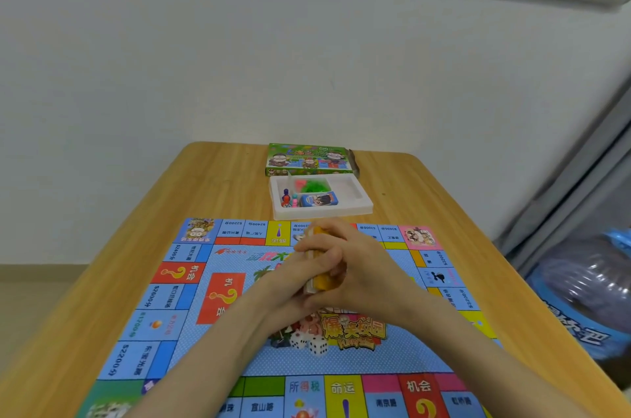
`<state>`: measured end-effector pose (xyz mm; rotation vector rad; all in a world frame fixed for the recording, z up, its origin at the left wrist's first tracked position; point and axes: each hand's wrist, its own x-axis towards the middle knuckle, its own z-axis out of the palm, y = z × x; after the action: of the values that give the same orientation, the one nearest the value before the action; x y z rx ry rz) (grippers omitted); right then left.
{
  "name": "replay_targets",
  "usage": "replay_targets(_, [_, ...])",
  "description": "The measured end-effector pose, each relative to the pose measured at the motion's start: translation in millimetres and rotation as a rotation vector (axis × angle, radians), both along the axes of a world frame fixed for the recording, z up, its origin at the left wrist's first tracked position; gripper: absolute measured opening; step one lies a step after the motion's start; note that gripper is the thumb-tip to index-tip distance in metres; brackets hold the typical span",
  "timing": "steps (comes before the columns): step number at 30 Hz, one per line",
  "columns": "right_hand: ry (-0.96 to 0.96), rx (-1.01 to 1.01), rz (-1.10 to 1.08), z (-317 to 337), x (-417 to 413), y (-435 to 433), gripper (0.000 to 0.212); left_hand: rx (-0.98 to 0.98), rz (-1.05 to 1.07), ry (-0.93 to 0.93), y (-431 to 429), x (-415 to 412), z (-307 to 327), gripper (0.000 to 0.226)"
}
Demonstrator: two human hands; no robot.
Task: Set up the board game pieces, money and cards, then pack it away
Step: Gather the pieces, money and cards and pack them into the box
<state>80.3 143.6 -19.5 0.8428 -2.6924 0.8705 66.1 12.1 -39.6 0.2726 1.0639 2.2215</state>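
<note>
The one view comes from a wide-angle camera on the person's head, at the near end of the bench (218, 178), facing forward and down. It sits close: the forearms enter from the bottom edge, and the left hand (312, 258) and right hand (370, 267), clasped round a card stack (322, 282), fill the centre. The game board (177, 325) is cropped at its near rows; the far wall (239, 58) takes the upper half.

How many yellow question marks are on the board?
3 question marks: one on the left edge of the board, one on the red patch near the middle, one at the near edge. The left hand and right hand may hide more.
</note>
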Motion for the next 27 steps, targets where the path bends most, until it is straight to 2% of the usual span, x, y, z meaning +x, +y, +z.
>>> replay_targets(3, [0.0,-0.002,0.045,-3.1,-0.3,-0.5,0.074,-0.038,-0.021,0.076,-1.4,-0.2,-1.1,0.07])
replay_targets(6, [0.078,-0.023,0.034,-6.7,1.8,1.4,0.082,-0.068,-0.032,0.132,-1.4,0.7,-2.7,0.051])
replay_targets(9, [0.008,-0.092,0.003,-4.5,6.3,2.6,0.09,-0.001,0.001,0.017,-0.2,4.2,1.3,0.045])
replay_targets(12, [0.05,-0.077,0.009,-8.0,6.6,1.8,0.082,-0.002,-0.039,-0.102,-4.9,2.9,3.4,0.034])
replay_targets(18, [-0.052,-0.035,-0.003,-4.0,3.4,1.9,0.082,-0.075,-0.152,-0.026,-4.8,0.0,1.0,0.047])
replay_targets(23, [-0.162,-0.021,0.056,3.3,-0.6,5.0,0.087,-0.014,-0.129,-0.008,-4.8,-0.2,-1.1,0.037])
replay_targets(27, [-0.072,0.173,0.071,12.0,-6.7,7.4,0.078,-0.056,-0.065,0.02,-0.9,-1.6,-3.9,0.018])
